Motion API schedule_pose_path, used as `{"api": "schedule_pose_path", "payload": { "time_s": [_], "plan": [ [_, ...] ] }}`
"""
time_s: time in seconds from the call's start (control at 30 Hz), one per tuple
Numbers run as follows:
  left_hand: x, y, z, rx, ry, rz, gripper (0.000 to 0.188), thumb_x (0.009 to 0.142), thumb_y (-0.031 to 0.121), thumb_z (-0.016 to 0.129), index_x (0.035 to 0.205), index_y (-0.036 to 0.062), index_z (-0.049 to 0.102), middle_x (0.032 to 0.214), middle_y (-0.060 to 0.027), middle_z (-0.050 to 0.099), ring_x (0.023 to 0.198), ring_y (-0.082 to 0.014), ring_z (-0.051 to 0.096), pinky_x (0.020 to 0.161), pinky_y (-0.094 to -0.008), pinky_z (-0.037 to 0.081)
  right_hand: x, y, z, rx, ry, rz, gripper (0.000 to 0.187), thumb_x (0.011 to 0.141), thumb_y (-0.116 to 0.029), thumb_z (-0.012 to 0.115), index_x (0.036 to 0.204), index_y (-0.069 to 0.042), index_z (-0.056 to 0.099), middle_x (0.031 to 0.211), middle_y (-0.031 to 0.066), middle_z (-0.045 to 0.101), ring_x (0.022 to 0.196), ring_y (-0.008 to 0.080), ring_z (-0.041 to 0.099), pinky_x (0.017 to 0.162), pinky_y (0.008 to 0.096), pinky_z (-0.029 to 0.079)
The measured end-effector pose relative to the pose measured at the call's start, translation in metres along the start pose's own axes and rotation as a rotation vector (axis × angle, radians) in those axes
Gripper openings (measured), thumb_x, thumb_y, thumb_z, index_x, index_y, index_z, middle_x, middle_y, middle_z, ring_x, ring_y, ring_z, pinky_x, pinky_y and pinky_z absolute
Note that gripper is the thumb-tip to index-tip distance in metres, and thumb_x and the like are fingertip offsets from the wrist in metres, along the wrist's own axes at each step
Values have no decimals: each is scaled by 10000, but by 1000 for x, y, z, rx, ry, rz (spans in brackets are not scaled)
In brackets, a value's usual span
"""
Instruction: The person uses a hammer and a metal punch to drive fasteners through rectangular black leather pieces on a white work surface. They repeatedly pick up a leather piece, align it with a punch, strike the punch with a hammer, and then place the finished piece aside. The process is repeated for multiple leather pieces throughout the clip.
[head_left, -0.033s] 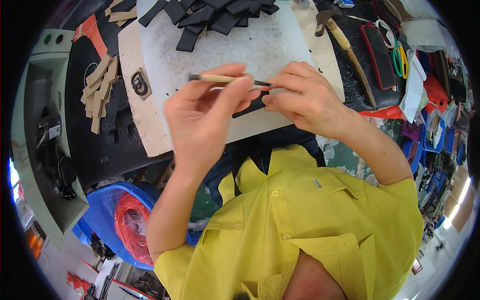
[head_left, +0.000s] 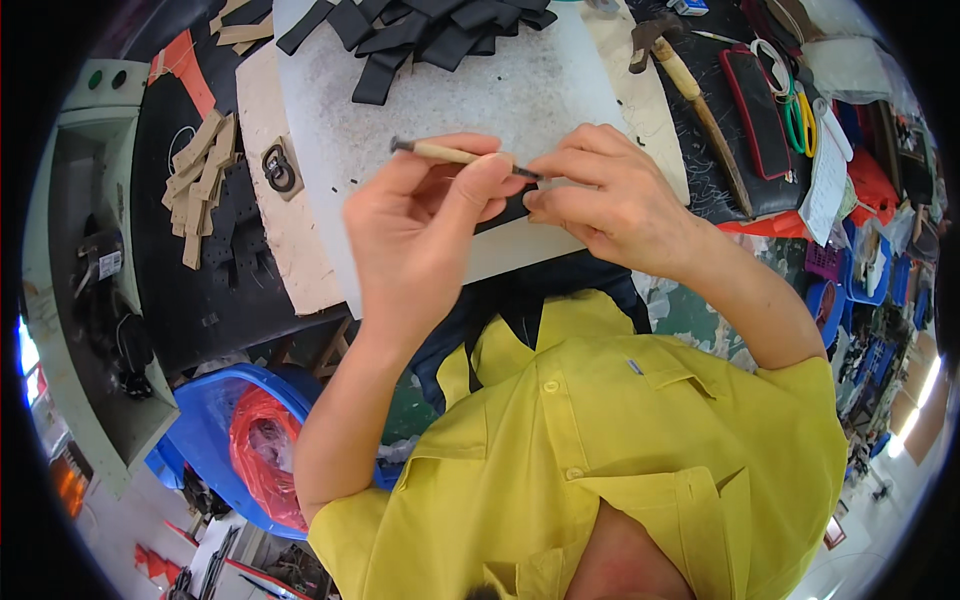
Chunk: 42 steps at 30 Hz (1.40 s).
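My left hand (head_left: 408, 240) pinches a slim tool with a pale wooden handle (head_left: 440, 152) between thumb and fingers. Its blunt dark end points up to the left, and its thin dark tip reaches the fingertips of my right hand (head_left: 630, 205). Those fingers are closed on a black strip (head_left: 508, 212), which runs left below the tool and is partly covered by both hands. Exactly where the tip meets the strip is hidden by the fingers. Under the hands lies a white sheet (head_left: 330, 125). A pile of black strips (head_left: 430, 30) sits at its far side.
At the left are tan strips (head_left: 200, 180) and a black buckle-like piece (head_left: 280, 168). A hammer (head_left: 700, 100), a red-edged phone-like slab (head_left: 755, 110) and yellow-green scissors (head_left: 803, 120) lie right. A blue basin (head_left: 215, 430) with a red bag stands below the table's left edge.
My left hand has shifted slightly to the right. The tool's blunt end has moved a little right and up, tilting it more steeply. My right hand stays nearly in place.
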<state>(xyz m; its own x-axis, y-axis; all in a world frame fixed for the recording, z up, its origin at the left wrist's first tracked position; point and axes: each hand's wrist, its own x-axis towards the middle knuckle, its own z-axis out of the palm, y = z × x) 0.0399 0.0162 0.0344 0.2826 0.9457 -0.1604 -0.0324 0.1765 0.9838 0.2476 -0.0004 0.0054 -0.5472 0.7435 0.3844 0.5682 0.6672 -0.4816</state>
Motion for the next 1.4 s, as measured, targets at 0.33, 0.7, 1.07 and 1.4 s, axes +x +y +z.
{"api": "schedule_pose_path", "payload": {
  "time_s": [0.33, 0.7, 1.07, 1.4],
  "plan": [
    [0, -32, 1, 122, -19, 114, 127, 1014, 72, 553, 1061, -45, 558, 964, -160, 706, 879, -187, 714, 770, -266, 594, -6, 5, 6, 74, 91, 50, 177, 750, -102, 781, 841, -81, 630, 931, -4, 693, 880, 209, 608, 789, 355, 458],
    [0, -39, 3, 439, -28, 344, 78, 969, 19, 611, 976, -57, 596, 920, -123, 716, 796, -153, 720, 704, -249, 581, -8, 4, 4, 49, 89, 61, 174, 744, -97, 779, 855, -77, 648, 943, -3, 700, 893, 210, 624, 799, 349, 478],
    [-2, -36, 16, 815, 46, 758, 190, 860, 29, 725, 824, 29, 538, 748, -47, 664, 487, -200, 556, 438, -283, 421, -58, 106, -46, -502, 176, 717, 351, 940, -345, 631, 1095, -30, 638, 997, 205, 697, 951, 374, 662, 817, 437, 516],
    [-6, -32, 17, 995, -1, 784, 189, 869, 29, 706, 827, 19, 522, 744, -82, 671, 541, -245, 617, 475, -320, 473, -6, -28, -111, -271, 26, 328, 306, 951, -333, 663, 1011, -38, 605, 659, 136, 616, 550, 282, 581, 526, 350, 451]
  ]
}}
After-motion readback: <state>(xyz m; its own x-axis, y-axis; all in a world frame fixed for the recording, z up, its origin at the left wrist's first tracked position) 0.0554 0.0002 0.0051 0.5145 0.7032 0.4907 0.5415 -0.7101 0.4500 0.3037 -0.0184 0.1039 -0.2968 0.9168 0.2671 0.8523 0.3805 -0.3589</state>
